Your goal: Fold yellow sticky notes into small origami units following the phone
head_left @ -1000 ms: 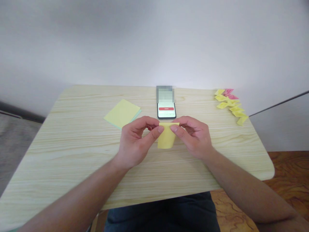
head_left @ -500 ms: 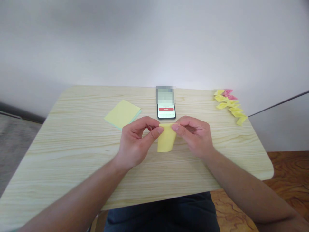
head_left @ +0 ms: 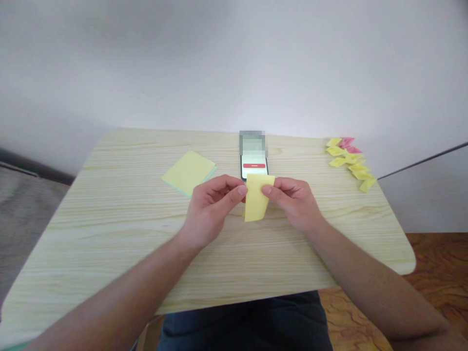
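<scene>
A folded yellow sheet of paper (head_left: 256, 202) is held up between both hands over the middle of the table. My left hand (head_left: 215, 202) pinches its left edge between thumb and fingers. On the other side, my right hand (head_left: 294, 200) grips the sheet with the thumb lying on its front face and the fingers behind, partly hidden. Just beyond the paper lies a phone (head_left: 253, 158) with a lit screen, its near end covered by the sheet.
A stack of yellow and green paper squares (head_left: 189, 171) lies left of the phone. Several small folded yellow and pink paper pieces (head_left: 349, 158) sit along the right edge of the wood-patterned table (head_left: 109, 219). A white wall (head_left: 234, 63) rises behind the table.
The yellow paper has been raised slightly and shows more of its upper part above the thumbs, now overlapping the phone's near end. Both hands still hold it.
</scene>
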`<state>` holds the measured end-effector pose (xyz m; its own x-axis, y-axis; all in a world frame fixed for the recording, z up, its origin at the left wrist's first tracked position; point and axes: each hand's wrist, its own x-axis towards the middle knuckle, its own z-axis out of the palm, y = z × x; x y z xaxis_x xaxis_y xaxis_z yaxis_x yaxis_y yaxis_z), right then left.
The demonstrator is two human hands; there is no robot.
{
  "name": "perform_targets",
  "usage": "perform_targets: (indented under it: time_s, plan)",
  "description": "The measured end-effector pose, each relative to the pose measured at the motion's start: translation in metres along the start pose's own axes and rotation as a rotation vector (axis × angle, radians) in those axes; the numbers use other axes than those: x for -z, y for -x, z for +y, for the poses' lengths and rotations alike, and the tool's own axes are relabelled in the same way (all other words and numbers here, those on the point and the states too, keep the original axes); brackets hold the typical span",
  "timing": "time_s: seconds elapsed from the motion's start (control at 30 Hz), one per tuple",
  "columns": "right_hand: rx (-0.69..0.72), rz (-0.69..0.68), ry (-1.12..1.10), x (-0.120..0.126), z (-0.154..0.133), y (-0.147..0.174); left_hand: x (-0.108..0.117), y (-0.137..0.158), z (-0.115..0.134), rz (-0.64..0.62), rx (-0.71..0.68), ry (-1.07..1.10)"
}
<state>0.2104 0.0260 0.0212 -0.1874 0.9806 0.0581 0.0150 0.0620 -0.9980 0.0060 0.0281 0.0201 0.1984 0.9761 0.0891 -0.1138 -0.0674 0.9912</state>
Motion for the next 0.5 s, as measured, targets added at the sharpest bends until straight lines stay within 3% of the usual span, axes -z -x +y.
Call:
perform_targets:
  time_s: [0.17,0.5]
  plan:
    - [-0.008,0.065,-0.072,0.0022,0.005,-0.0035,0.0014,0.0049,0.0013,-0.086,-0.04,-0.17]
    - [-0.014,-0.019,-0.019,-0.0007,0.0006,0.0004,-0.0002,0.0053,-0.0009,-0.001,-0.082,-0.241]
